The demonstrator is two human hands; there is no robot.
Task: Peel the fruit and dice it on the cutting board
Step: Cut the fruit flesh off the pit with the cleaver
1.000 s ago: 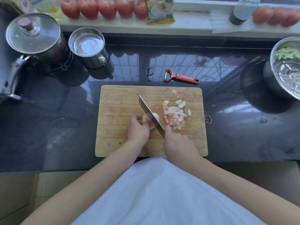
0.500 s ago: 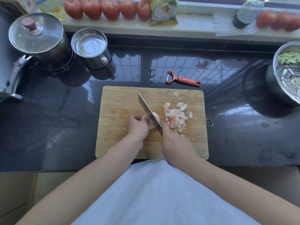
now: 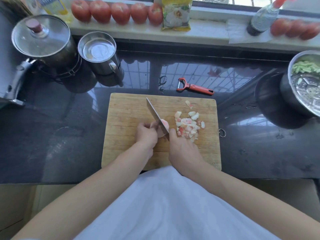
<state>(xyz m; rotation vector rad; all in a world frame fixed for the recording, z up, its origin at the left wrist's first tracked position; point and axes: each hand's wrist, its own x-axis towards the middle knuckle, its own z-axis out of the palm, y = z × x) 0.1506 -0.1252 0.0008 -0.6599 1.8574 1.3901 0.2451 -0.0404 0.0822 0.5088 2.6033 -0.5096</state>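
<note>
The remaining piece of fruit [image 3: 162,127], pale with a pink flush and already peeled, lay on the cutting board [image 3: 128,108] directly under the blade, just beyond the fingertips of the left hand [image 3: 145,134]. That hand was curled over the piece from its near-left side, fingers tucked and pinning it to the board. The knife [image 3: 156,116] crossed the piece diagonally, its tip pointing away and to the left of both hands. The right hand [image 3: 182,148] was wrapped around the handle, which it hid entirely, with the forefinger lying forward beside the heel of the blade. Just to the right of that forefinger sat the pile of diced fruit [image 3: 187,126], touching or nearly touching the hand; one stray chip [image 3: 188,104] lay farther out, towards the far edge of the board.

Judged from this arrangement, dicing was well advanced, with one small piece left. To cut well, the left fingertips should be kept curled back behind the knuckles, since the piece was small and the blade stood close against them. The cuts should match the size of the existing dice, and the piece should rest on a flat face, if one is available, so that it cannot roll.

Beyond the board, on the dark bench [image 3: 52,135], lay a red peeler [image 3: 194,86].
</note>
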